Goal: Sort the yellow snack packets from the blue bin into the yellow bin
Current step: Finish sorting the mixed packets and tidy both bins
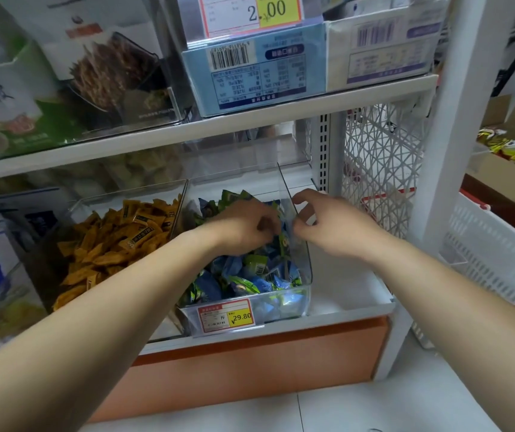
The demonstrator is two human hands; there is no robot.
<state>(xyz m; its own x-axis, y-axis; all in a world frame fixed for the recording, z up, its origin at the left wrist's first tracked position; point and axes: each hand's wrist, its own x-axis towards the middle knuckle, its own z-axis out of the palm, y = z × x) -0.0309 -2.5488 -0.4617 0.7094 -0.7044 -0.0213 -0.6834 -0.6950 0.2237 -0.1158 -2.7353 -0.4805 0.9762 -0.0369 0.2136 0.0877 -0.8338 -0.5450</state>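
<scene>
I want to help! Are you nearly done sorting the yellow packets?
Done: the yellow bin is heaped with yellow packets. In hand: the left hand digs in the blue bin, right hand at its rim; any catch is hidden. Left: unclear, only blue and green packets show on top.

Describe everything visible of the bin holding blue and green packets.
The blue bin is a clear plastic tub, upright on the white shelf beside the yellow bin, partly filled with blue and green packets. A price tag sits on its front. The left hand reaches into the packets; the right hand is at its right rim.
</scene>
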